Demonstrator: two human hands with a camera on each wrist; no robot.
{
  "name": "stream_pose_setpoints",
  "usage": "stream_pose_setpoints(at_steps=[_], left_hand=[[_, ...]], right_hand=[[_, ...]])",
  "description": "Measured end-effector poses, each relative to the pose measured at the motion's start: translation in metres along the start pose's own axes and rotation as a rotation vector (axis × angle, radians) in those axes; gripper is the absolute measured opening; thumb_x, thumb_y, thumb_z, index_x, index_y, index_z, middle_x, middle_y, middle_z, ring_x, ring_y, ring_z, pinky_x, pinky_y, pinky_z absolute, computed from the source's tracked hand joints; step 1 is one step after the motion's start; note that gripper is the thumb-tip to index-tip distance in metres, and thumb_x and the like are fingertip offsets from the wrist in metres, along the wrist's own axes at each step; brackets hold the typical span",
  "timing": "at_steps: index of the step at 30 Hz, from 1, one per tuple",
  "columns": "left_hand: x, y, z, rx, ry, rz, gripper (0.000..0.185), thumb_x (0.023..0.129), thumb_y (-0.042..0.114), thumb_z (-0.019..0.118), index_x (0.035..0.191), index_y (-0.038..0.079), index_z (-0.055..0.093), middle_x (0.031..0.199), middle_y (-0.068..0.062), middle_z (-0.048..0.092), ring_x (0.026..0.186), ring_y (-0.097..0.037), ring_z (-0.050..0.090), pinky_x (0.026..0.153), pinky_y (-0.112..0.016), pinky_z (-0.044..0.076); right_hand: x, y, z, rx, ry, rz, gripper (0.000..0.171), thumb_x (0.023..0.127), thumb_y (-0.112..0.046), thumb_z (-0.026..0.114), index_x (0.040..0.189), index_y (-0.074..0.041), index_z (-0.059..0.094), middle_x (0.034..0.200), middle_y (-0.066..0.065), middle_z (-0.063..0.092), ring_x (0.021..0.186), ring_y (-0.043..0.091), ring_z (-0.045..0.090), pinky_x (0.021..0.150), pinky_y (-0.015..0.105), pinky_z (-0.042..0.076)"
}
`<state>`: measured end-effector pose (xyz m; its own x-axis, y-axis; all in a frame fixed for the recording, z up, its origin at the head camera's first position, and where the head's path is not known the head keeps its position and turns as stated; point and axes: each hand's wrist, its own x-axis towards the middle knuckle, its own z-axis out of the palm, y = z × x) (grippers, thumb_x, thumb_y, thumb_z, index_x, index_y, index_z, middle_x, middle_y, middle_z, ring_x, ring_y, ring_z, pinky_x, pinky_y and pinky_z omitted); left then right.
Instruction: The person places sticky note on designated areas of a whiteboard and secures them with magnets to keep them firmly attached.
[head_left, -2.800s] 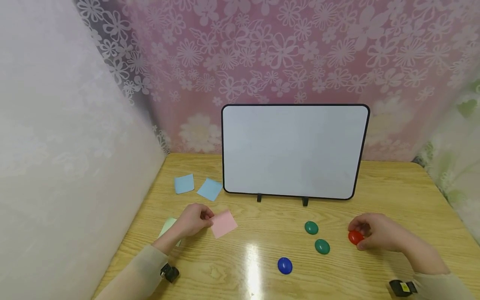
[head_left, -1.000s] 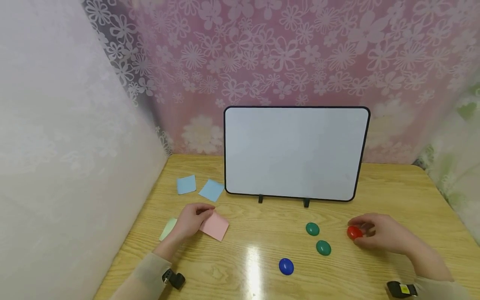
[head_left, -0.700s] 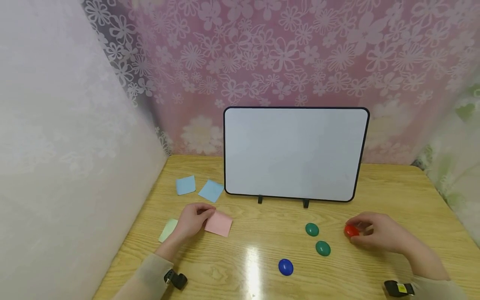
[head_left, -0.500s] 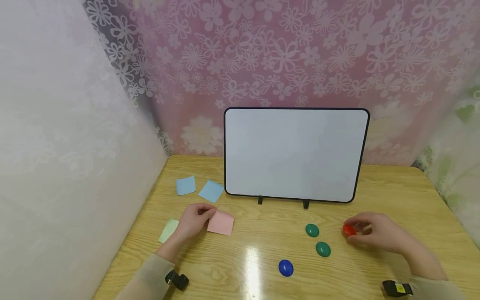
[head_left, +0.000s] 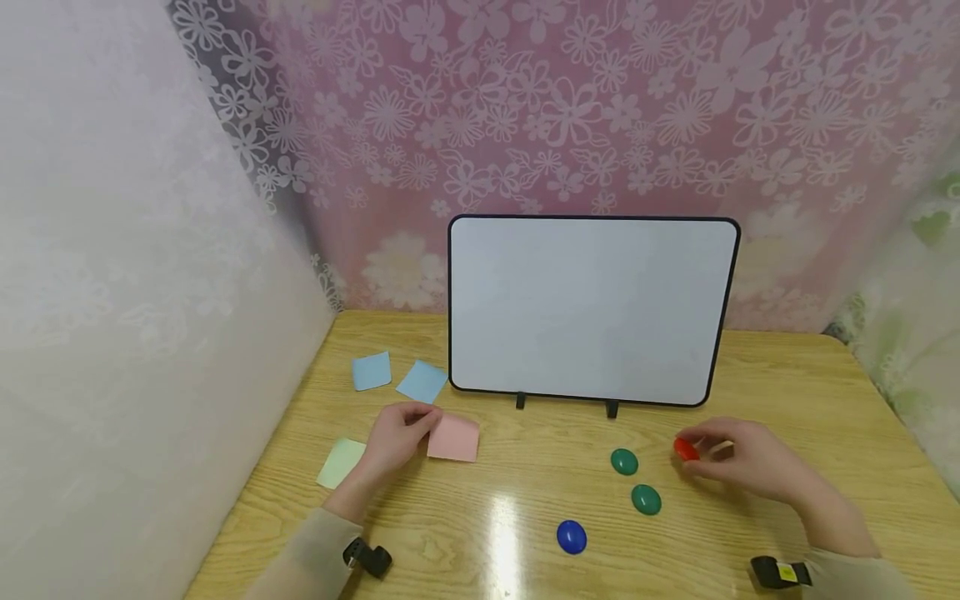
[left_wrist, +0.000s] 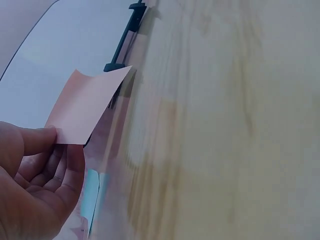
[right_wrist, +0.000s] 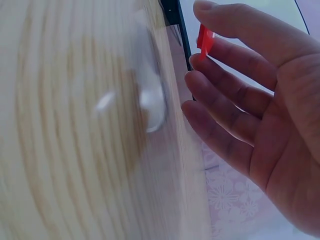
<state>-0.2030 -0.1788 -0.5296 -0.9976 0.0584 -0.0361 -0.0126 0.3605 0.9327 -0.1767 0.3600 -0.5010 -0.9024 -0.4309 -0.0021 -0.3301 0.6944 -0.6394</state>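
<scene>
In the head view my left hand (head_left: pixel 399 439) pinches a pink sticky note (head_left: pixel 454 438) by its left corner. The left wrist view shows that note (left_wrist: pixel 90 105) held up off the table, slightly curled, between thumb and fingers. My right hand (head_left: pixel 750 457) pinches a round red magnet (head_left: pixel 686 449) between thumb and fingertips. Seen edge-on in the right wrist view, the red magnet (right_wrist: pixel 205 41) is clear of the table. Left of the right hand lie two green magnets, one farther back (head_left: pixel 624 462) and one nearer (head_left: pixel 647 499), and a blue magnet (head_left: pixel 572 537).
A blank whiteboard (head_left: pixel 592 308) with a black frame stands on small black feet (head_left: pixel 612 409) at the back of the wooden table (head_left: pixel 465 533). Two blue sticky notes (head_left: pixel 371 372) lie at its left. A pale green note (head_left: pixel 341 462) lies beside the left forearm.
The pink note has been lifted, turned and carried a little to the right by my left hand. My right hand has raised the red magnet and moved it left.
</scene>
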Motion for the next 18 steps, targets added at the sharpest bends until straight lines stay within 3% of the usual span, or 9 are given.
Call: stream_pose_setpoints(at_steps=[4, 10, 18], left_hand=[[0.001, 0.003, 0.003, -0.025, 0.014, -0.009, 0.019, 0.106, 0.018, 0.072, 0.114, 0.003, 0.081, 0.104, -0.005, 0.077, 0.097, -0.018, 0.071, 0.082, -0.034, 0.062], [0.003, 0.007, 0.007, -0.029, 0.037, -0.011, 0.020, 0.105, 0.019, 0.073, 0.116, 0.003, 0.081, 0.105, -0.005, 0.077, 0.100, -0.019, 0.070, 0.086, -0.039, 0.061], [0.005, 0.017, 0.013, -0.100, 0.040, -0.016, 0.022, 0.105, 0.017, 0.073, 0.115, -0.001, 0.079, 0.103, -0.008, 0.076, 0.094, -0.019, 0.071, 0.083, -0.039, 0.062]], right_hand=[[0.002, -0.003, 0.002, 0.017, 0.034, 0.015, 0.044, 0.090, -0.027, 0.090, 0.126, -0.006, 0.076, 0.111, -0.002, 0.074, 0.094, 0.008, 0.069, 0.077, 0.028, 0.062], [0.006, -0.006, 0.005, 0.023, 0.083, -0.030, 0.044, 0.090, -0.020, 0.090, 0.128, -0.004, 0.075, 0.112, 0.000, 0.075, 0.093, 0.011, 0.070, 0.077, 0.029, 0.062], [0.014, -0.011, 0.008, -0.031, 0.146, -0.080, 0.043, 0.089, -0.018, 0.091, 0.127, -0.005, 0.075, 0.109, -0.003, 0.074, 0.092, 0.011, 0.070, 0.076, 0.029, 0.062]])
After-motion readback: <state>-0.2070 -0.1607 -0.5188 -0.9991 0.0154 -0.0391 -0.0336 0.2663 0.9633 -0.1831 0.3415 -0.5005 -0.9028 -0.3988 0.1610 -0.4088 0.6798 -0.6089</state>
